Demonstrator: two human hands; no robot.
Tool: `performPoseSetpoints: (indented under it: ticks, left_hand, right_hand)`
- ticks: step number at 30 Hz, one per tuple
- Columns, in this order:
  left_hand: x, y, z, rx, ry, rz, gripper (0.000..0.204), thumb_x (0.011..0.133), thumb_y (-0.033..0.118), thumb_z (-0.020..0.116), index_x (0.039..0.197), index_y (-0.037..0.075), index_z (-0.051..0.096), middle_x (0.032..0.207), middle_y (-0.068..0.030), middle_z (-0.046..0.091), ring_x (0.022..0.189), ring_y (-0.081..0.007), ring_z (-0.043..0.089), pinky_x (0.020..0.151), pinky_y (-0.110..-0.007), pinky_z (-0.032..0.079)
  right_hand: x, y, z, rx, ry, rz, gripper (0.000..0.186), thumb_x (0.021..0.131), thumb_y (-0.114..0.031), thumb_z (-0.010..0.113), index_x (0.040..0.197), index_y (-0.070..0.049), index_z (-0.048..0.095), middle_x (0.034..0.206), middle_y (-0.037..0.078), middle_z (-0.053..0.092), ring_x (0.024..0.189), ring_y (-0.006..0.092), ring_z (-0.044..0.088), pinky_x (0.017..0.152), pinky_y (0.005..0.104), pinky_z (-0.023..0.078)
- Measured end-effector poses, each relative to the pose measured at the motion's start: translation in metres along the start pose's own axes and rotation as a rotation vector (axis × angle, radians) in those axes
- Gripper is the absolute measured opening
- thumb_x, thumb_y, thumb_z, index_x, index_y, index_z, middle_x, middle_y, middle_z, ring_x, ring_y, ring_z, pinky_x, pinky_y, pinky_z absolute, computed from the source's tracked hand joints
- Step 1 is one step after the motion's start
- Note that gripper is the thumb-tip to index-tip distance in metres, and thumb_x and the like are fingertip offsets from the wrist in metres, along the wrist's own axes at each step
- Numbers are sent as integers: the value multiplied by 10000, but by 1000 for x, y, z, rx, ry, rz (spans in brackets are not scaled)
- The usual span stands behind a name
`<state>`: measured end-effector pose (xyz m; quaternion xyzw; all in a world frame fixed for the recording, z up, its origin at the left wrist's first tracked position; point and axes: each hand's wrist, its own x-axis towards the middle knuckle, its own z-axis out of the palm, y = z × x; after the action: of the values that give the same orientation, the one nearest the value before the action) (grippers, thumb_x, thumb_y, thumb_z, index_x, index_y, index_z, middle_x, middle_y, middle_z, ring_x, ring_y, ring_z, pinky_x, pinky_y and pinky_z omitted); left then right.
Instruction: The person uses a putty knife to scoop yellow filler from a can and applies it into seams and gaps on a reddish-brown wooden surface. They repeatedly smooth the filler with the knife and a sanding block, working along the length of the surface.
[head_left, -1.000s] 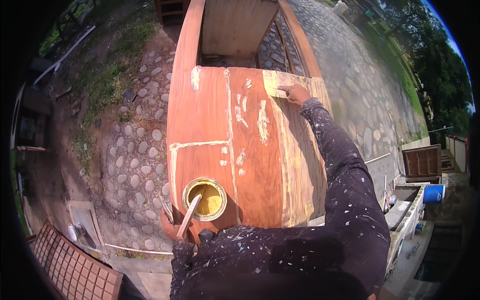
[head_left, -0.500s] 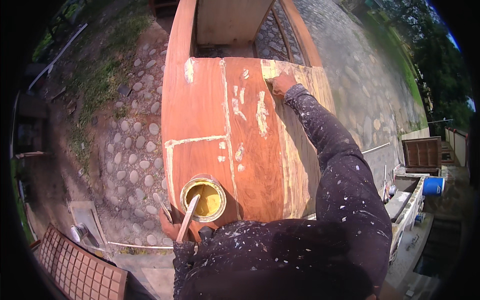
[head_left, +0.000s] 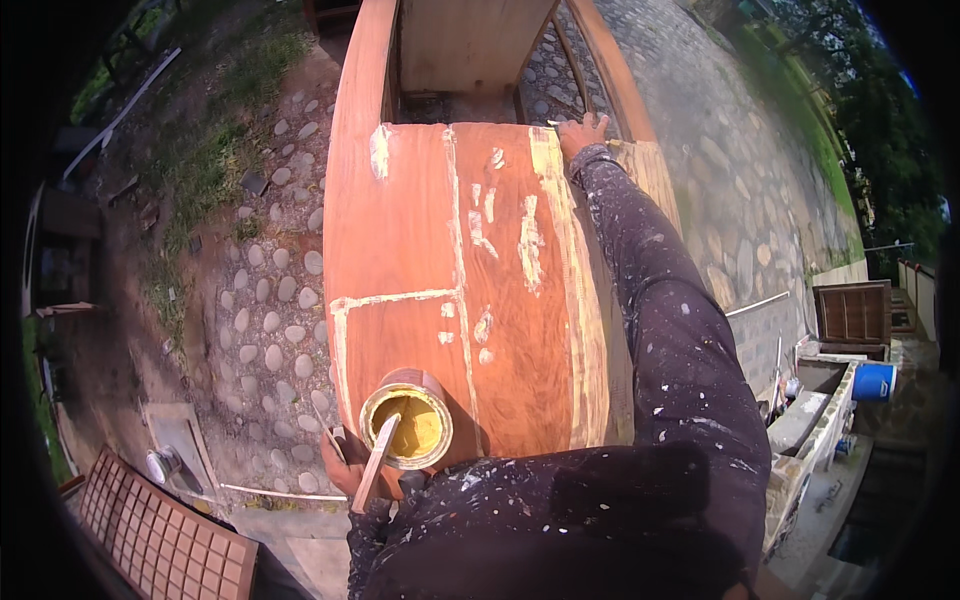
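Reaching out along the panel, the bare right hand (head_left: 582,136) is at the far end of a broad, reddish-brown wooden panel (head_left: 395,235), by the corner where a long yellow smear of filler (head_left: 550,175) begins. Some of its fingers are spread; a small, yellowish flat tip shows just beside them. Cannot tell whether that hand grips it. Arm in a dark, paint-flecked sleeve (head_left: 680,330), lying across the panel's right side.

Bare left hand (head_left: 343,468) low at the panel's near left edge, fingers bent, next to a thin, pale, flat blade (head_left: 324,420). Grip partly hidden; cannot tell whether it holds the blade, the tin or both. Just beside it, a round, open metal tin (head_left: 449,425) above the panel's near end, mouth toward the camera, mustard-yellow paste (head_left: 428,428) inside. A flat, light-brown wooden stick (head_left: 376,464) leans in the tin, its lower end out over the rim toward the left wrist.

Panel surface: pale filler lines along the seams, short dabs between them and the yellow smear. Beyond the far edge, a boxy wooden frame (head_left: 455,50). Left of the panel, ground set with rounded grey stones (head_left: 273,322).
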<state>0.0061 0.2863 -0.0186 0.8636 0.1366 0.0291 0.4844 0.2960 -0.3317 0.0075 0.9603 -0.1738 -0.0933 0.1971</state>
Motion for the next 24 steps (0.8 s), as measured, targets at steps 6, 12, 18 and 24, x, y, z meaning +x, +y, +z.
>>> performPoseSetpoints:
  ticks: [6,12,18,24]
  left_hand:
    - [1,-8,-1,-63,-5,-70,413,921,128,678,1278,-36,552,1055,-153,638,919,-257,621,798,-347,490]
    - [1,-28,-3,-32,-42,-97,397,916,126,679,1264,-27,563,1033,-131,647,927,-239,626,827,-341,488]
    - [0,-38,-4,25,-102,-60,498,918,178,663,1350,-2,492,1058,-64,602,951,-158,593,833,-267,498]
    - [0,-30,-4,-211,14,81,561,839,194,769,1285,-47,527,1072,-139,630,999,-254,613,886,-352,491]
  right_hand:
    - [40,15,1,400,-247,169,337,941,-255,522,1206,-128,688,1308,143,627,1310,362,504,1114,699,195]
    - [11,-5,-4,421,-111,42,274,833,-251,629,1074,-247,759,1160,122,708,1180,343,619,1110,675,225]
    - [-56,1,-11,123,-121,-273,389,739,-238,716,1126,-265,742,1013,113,734,1082,308,656,1057,656,273]
    - [-131,33,-36,320,-198,-408,451,790,-149,676,1231,-240,696,985,143,724,1046,311,663,977,553,414]
